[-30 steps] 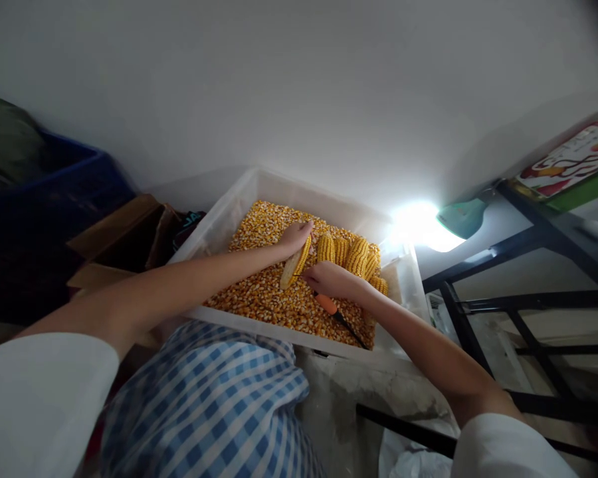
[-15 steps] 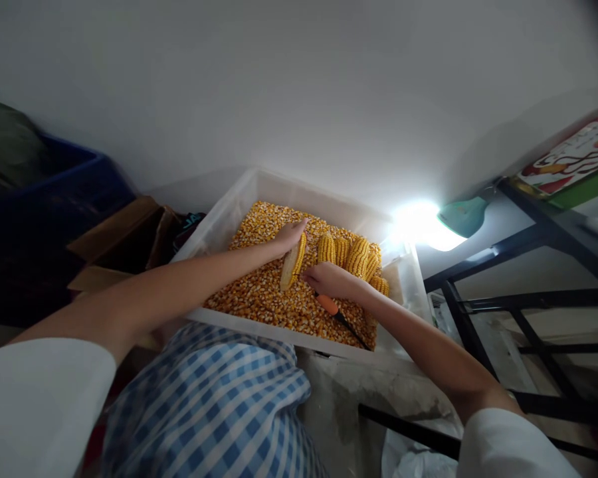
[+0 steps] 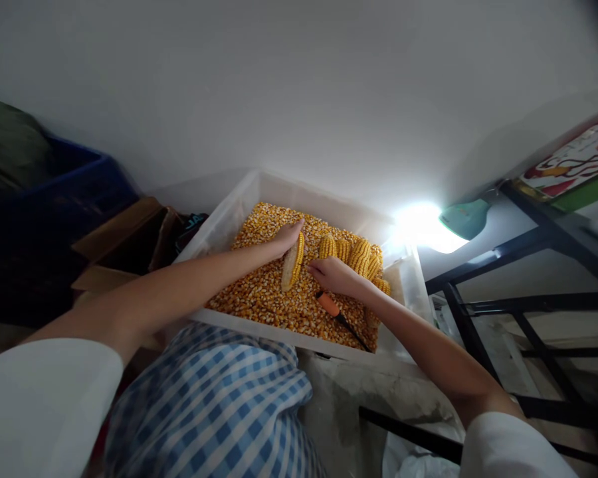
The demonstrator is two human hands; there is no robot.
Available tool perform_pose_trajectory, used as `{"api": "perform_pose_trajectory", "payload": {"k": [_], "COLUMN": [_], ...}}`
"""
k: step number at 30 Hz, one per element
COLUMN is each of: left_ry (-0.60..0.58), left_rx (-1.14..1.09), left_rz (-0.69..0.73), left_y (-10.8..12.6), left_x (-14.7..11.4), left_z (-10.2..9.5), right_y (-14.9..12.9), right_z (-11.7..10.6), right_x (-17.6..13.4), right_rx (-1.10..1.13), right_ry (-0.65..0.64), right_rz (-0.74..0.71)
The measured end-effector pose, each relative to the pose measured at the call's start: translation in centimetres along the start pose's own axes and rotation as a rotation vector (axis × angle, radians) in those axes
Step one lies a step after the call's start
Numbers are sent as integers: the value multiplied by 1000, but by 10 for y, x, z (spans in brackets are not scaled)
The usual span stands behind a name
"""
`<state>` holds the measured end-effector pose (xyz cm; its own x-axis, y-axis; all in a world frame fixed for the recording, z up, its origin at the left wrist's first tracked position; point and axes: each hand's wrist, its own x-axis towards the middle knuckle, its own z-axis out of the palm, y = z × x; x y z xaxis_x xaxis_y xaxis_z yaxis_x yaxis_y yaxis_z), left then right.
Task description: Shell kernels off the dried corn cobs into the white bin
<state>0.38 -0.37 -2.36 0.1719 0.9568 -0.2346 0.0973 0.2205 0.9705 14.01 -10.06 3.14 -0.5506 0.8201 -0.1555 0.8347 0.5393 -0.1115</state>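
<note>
My left hand is closed around the top end of a corn cob. Part of the cob is stripped to its pale core, while yellow kernels still cover its right side. Just right of it is my right hand, fingers curled together and slightly apart from the cob; what they hold, if anything, is hidden. Below that hand, a tool with an orange handle and a dark shaft lies on the loose corn kernels. Several full corn cobs rest beyond my right hand.
The kernels fill a translucent plastic bin against the wall. A lit lamp shines at its right, beside a black metal frame. At left stand an open cardboard box and a blue crate. Blue checked cloth is in front.
My right hand has drawn back slightly right from the cob. A thin dark tip seen between that hand and the cob no longer shows. My left hand keeps its hold.
</note>
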Motion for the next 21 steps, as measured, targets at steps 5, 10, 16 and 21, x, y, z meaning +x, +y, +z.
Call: {"api": "perform_pose_trajectory", "payload": {"k": [5, 10, 16, 21], "left_ry": [-29, -46, -28, -34], "left_rx": [-49, -17, 42, 76], "left_rz": [-12, -24, 7, 32], "left_y": [-1, 3, 2, 0], "left_x": [0, -3, -2, 0], "left_z": [1, 3, 6, 7], "right_y": [4, 8, 2, -5], "right_z": [4, 3, 7, 13], "right_x": [2, 3, 2, 2], "right_rx": [43, 118, 105, 91], "right_ry": [29, 27, 48, 53], "right_rz": [-25, -99, -15, 58]}}
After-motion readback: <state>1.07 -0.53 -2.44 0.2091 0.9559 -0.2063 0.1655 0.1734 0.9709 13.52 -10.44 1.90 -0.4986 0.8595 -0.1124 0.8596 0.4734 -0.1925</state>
